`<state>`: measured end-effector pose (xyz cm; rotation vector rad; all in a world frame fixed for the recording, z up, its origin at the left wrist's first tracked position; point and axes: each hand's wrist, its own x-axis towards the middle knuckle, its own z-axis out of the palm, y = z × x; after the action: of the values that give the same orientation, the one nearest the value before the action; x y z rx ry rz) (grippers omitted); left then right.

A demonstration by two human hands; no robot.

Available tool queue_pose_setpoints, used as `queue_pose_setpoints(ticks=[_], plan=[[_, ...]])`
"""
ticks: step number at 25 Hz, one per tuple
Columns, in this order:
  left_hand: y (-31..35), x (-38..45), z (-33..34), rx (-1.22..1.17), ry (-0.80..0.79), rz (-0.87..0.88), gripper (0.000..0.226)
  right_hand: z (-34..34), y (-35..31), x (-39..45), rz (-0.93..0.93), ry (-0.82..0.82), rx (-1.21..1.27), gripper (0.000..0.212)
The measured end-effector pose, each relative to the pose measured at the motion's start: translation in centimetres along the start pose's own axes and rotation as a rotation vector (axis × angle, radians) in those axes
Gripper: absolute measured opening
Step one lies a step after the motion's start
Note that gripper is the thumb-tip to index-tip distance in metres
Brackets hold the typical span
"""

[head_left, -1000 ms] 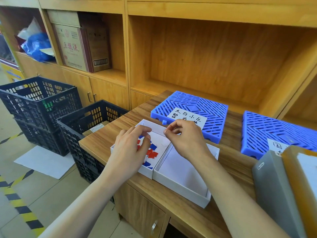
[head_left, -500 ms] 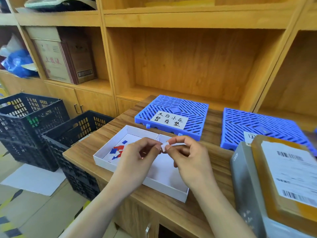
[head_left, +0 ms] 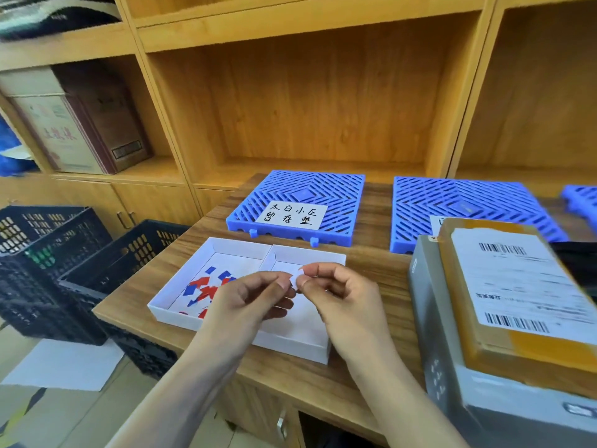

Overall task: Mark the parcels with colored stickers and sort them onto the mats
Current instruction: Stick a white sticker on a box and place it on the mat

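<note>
Both hands have lifted slightly and drawn closer since half a second ago, staying above the white tray (head_left: 226, 247). Left hand (head_left: 245, 302) and right hand (head_left: 342, 295) pinch a small white sticker piece (head_left: 296, 280) between thumbs and forefingers. Red and blue stickers (head_left: 205, 287) lie in the tray's left compartment. A brown parcel (head_left: 517, 302) sits on a grey box (head_left: 429, 334) at the right, near two blue mats (head_left: 297, 205).
</note>
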<state>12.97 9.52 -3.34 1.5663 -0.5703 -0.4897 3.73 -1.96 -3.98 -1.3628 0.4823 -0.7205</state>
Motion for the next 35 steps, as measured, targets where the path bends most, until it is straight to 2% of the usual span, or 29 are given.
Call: queue_pose_setpoints(ticks=[3, 8, 12, 18, 24, 28, 32, 35], plan=[[0.1, 0.1, 0.3, -0.061, -0.023, -0.036, 0.031, -0.4, 0.0, -0.5, -0.01, -0.003, 0.016, 0.01], [0.8, -0.1, 0.6, 0.055, -0.05, -0.031, 0.026, -1.0, 0.3, -0.8, -0.063, 0.054, -0.122, 0.01], [1.2, -0.3, 0.5, -0.018, -0.073, -0.081, 0.024, -1.2, 0.0, -1.3, -0.062, 0.051, -0.107, 0.008], [1.8, -0.7, 0.5, 0.103, -0.032, -0.02, 0.006, -1.3, -0.2, -1.8, -0.11, 0.057, -0.205, 0.009], [1.6, -0.6, 1.4, 0.193, 0.094, -0.004, 0.007, -1.3, -0.2, -2.6, -0.218, 0.075, -0.412, 0.009], [1.4, -0.7, 1.7, 0.162, 0.124, 0.005, 0.007, -1.2, -0.4, -2.8, -0.293, 0.065, -0.49, 0.015], [1.4, -1.0, 1.4, 0.002, 0.052, -0.045, 0.014, -1.6, -0.6, -2.3, -0.253, 0.041, -0.385, 0.015], [1.4, -1.0, 1.2, -0.03, 0.059, -0.057, 0.015, -1.6, -0.6, -2.1, -0.267, 0.054, -0.42, 0.013]])
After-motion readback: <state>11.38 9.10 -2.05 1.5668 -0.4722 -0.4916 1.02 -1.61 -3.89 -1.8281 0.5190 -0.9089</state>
